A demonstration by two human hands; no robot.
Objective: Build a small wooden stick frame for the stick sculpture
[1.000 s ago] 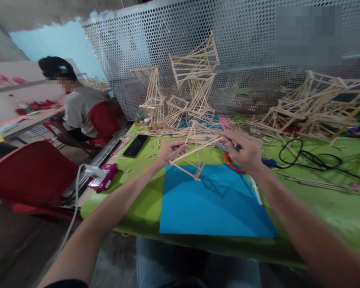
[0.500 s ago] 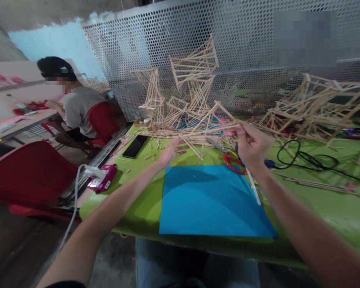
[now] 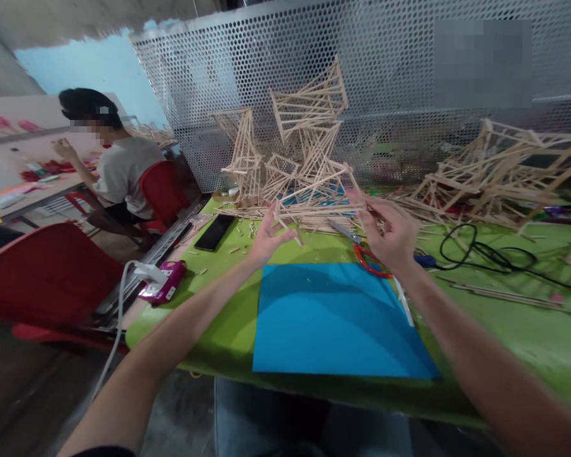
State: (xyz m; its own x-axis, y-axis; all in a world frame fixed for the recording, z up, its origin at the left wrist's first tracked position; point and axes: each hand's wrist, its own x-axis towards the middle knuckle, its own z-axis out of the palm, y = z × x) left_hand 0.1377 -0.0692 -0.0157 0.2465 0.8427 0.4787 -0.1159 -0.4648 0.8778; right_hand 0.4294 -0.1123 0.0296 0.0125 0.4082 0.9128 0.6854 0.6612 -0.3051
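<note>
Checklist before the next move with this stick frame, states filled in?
1. Right hand gripping the stick frame: ok, holding its right end.
2. Left hand gripping too: cannot tell; it is at the left end, but firm hold isn't visible.
3. Blue sheet lying flat: ok.
4. Scissors off the sheet: not ok, red handles overlap its far edge.
5. Tip of the blue-handled corded tool away from the right hand: cannot tell, tip hidden.
6. Phone apart from the left hand: ok.
</note>
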